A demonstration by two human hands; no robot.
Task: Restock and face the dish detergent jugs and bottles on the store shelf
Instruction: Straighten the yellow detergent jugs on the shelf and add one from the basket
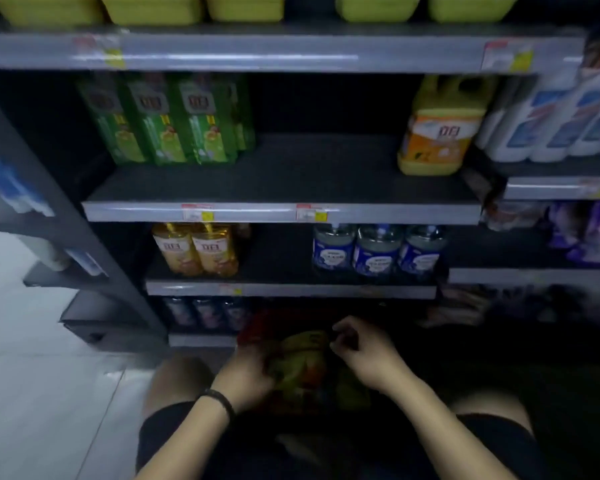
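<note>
Low before the shelving, between bare knees: fingers of the right hand curled and pinched together at the top of a yellow jug; too blurred to tell whether anything is actually gripped. Left hand, black bracelet on the wrist, wrapped around the jug's left side, fingers closed against it. Jug dim and smeared, apparently lying with its long axis running away toward the shelves, neck end farthest; exact tilt not readable. Red shape behind it, possibly a basket, contents hidden.

Above, middle shelf: broad bare stretch of dark board across the centre, front edge free along the price strip. At its right end, one yellow jug with orange label, upright, handle at top, label facing forward. At its left end, green refill packs upright in a tight row, faces forward.

One level down: two amber bottles side by side, touching, then an open gap, then three blue-labelled clear bottles in a row, all upright. Lowest level: dark bottles, barely readable. Top shelf: yellow-green jug bases in a line. Right bay: white bottles.
</note>
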